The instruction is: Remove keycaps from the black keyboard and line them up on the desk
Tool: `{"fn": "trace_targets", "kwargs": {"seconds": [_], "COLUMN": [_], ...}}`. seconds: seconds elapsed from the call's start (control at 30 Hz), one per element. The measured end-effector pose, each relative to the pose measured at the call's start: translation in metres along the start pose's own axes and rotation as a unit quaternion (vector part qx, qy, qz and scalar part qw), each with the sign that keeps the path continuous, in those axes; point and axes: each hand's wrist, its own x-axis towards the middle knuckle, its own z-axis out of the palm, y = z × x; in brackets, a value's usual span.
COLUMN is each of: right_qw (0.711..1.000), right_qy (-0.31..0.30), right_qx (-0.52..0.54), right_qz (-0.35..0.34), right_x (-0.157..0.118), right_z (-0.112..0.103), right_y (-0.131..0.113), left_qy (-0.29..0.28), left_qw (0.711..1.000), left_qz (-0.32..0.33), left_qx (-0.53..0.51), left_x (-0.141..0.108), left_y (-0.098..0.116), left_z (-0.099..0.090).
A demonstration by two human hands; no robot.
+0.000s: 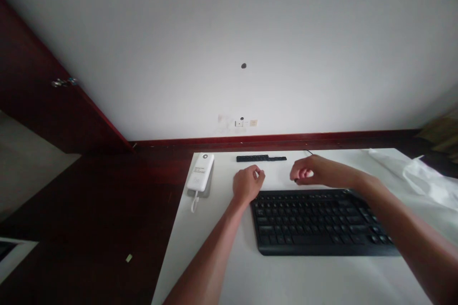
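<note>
A black keyboard [315,224] lies on the white table [286,279]. My left hand [247,183] is at its far left corner, fingers curled and the thumb close to the index finger; whatever they may hold is hidden. Beyond the keyboard's far edge, my right hand [309,171] is closed, with a small black piece [296,180] at its fingertips, too small to name. Farther back sit black keycap-like pieces [252,158] lined up in a strip that narrows to the right. My right forearm covers part of the keyboard's right side.
At the table's left edge lies a white power bank [201,172] with a short looped cable [194,202]. Crumpled translucent plastic [425,178] spreads over the right side. Behind the table stands a white wall [304,66] with sockets [246,123]; a dark red door [39,76] is left.
</note>
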Motion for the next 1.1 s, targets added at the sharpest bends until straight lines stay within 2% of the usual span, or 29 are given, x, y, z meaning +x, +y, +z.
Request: {"fn": "trace_targets", "kwargs": {"seconds": [0.13,0.2,0.3,0.4,0.5,0.67,1.1], "right_qw": [0.994,0.992,0.989,0.988,0.991,0.994,0.993], "right_qy": [0.085,0.104,0.115,0.113,0.097,0.066,0.054], "right_qx": [0.059,0.069,0.095,0.099,0.094,0.080,0.109], "right_qz": [-0.017,-0.017,0.017,0.028,0.007,-0.023,0.005], "right_x": [0.050,0.080,0.121,0.145,0.152,0.147,0.138], "right_z": [-0.030,-0.038,-0.039,-0.031,-0.021,-0.014,-0.008], "right_y": [0.018,0.030,0.049,0.065,0.078,0.088,0.083], "left_qy": [0.001,0.001,0.000,0.000,-0.004,-0.003,-0.004], "left_qw": [1.000,1.000,1.000,1.000,1.000,1.000,1.000], "left_qz": [0.001,-0.001,-0.008,-0.014,-0.020,-0.016,-0.005], "left_qx": [-0.002,-0.002,-0.003,-0.005,-0.002,0.003,0.007], "left_x": [0.000,0.000,0.000,0.001,0.001,0.001,0.002], "left_y": [-0.001,-0.001,-0.001,0.000,0.000,0.000,0.001], "left_z": [0.002,0.002,0.002,0.002,0.003,0.003,0.002]}}
